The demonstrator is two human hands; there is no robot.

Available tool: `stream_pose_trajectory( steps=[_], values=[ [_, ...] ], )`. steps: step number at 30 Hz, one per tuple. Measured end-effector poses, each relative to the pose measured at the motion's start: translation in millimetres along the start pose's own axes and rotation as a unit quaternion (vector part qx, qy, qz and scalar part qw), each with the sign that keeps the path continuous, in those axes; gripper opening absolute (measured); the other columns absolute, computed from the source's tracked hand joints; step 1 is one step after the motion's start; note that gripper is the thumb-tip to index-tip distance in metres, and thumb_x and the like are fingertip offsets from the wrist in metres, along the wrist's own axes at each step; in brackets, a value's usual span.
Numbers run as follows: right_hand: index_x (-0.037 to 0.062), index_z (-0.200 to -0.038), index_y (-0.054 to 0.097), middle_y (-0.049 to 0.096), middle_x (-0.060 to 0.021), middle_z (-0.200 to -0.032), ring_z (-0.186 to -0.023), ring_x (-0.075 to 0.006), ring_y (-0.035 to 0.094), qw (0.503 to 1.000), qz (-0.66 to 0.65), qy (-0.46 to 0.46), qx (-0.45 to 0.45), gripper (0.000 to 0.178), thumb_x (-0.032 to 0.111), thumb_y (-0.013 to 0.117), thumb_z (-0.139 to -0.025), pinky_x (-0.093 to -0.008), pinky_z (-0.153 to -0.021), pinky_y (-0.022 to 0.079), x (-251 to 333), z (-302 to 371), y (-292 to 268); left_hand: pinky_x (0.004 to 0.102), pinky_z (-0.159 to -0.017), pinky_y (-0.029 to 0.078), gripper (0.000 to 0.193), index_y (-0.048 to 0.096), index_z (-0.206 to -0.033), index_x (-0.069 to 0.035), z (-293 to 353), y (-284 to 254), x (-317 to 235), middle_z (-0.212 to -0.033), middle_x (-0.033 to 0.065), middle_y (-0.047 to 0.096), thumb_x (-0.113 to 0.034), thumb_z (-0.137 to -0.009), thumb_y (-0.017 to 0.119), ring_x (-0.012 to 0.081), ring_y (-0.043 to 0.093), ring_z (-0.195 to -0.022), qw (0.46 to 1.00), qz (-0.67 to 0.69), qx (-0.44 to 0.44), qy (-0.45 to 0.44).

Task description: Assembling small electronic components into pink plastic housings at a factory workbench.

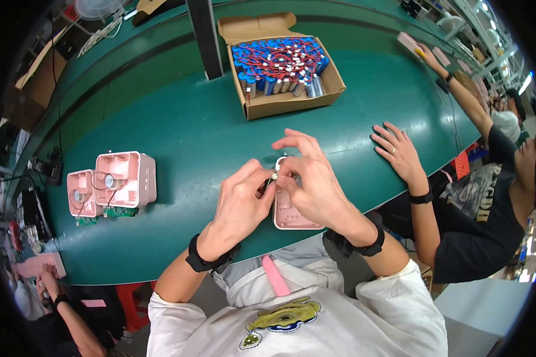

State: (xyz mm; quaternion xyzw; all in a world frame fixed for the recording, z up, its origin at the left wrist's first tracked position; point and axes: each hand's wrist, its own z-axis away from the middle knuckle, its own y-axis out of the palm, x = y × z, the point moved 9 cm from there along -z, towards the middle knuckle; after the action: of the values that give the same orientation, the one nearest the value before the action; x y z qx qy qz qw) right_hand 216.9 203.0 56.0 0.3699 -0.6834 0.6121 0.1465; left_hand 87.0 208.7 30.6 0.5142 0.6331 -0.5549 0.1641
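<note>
Both my hands meet over an open pink plastic housing [298, 221] near the table's front edge. My left hand [244, 193] is closed in a pinch, with a small white connector [274, 177] and a bit of dark wire at its fingertips. Opposite it, my right hand [312, 178] pinches close to the connector, its other fingers raised. What the right fingertips grip is hidden. A white rounded piece [280, 161] shows just beyond the fingertips. My hands cover much of the housing's inside.
An open cardboard box [292, 107] of blue cylindrical batteries with red leads stands ahead, beside a dark post [205, 41]. Two pink housings [150, 178] with speakers and green boards sit left. A co-worker's hand [397, 152] rests on the green table [190, 137] at right; other people work at both sides.
</note>
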Motion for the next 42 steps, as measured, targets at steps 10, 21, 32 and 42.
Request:
stream_pose_trajectory(
  steps=[10,21,32,42],
  values=[
    [0.0041,-0.149,0.052,0.05,-0.0204,-0.156,-0.145,-0.0426,0.047,0.982,-0.059,-0.035,0.178,0.079,0.023,0.087,-0.08,-0.0469,-0.117,0.042,-43,23,-54,0.0296,-0.059,0.053,0.014,0.075,-0.101,0.007,-26,8,-23,-0.09,0.0111,0.067,-0.002,-0.09,0.077,0.0169,0.066,-0.072,0.997,0.035,0.052,-0.034],
    [-0.0034,-0.163,0.025,0.03,-0.0321,-0.165,-0.15,-0.0554,0.033,0.961,0.252,0.089,-0.067,0.122,0.024,0.094,-0.067,-0.0629,-0.119,0.032,25,106,-8,0.0419,-0.059,0.054,0.038,0.061,-0.12,0.002,6,32,-37,-0.074,0.0137,0.07,-0.016,-0.09,0.076,0.0332,0.072,-0.067,0.976,0.031,0.162,-0.143],
    [0.0087,-0.164,0.028,0.033,-0.0228,-0.166,-0.15,-0.0472,0.036,0.937,0.326,0.102,-0.073,0.107,0.008,0.087,-0.075,-0.0552,-0.122,0.033,-70,75,-126,0.0445,-0.09,0.047,0.046,0.065,-0.118,0.008,54,-172,-42,-0.105,0.0177,0.065,-0.013,-0.081,0.081,0.0319,0.064,-0.094,0.831,-0.539,-0.125,-0.055],
    [0.0022,-0.14,0.06,0.052,-0.0212,-0.153,-0.136,-0.0409,0.056,0.988,0.135,-0.06,-0.045,0.055,0.004,0.079,-0.088,-0.0466,-0.11,0.048,38,63,-70,0.0451,-0.074,0.051,0.042,0.065,-0.121,0.003,66,-171,-26,-0.091,0.0174,0.065,0.013,-0.08,0.061,0.0355,0.065,-0.087,0.904,-0.411,-0.116,-0.04]
  ],
)
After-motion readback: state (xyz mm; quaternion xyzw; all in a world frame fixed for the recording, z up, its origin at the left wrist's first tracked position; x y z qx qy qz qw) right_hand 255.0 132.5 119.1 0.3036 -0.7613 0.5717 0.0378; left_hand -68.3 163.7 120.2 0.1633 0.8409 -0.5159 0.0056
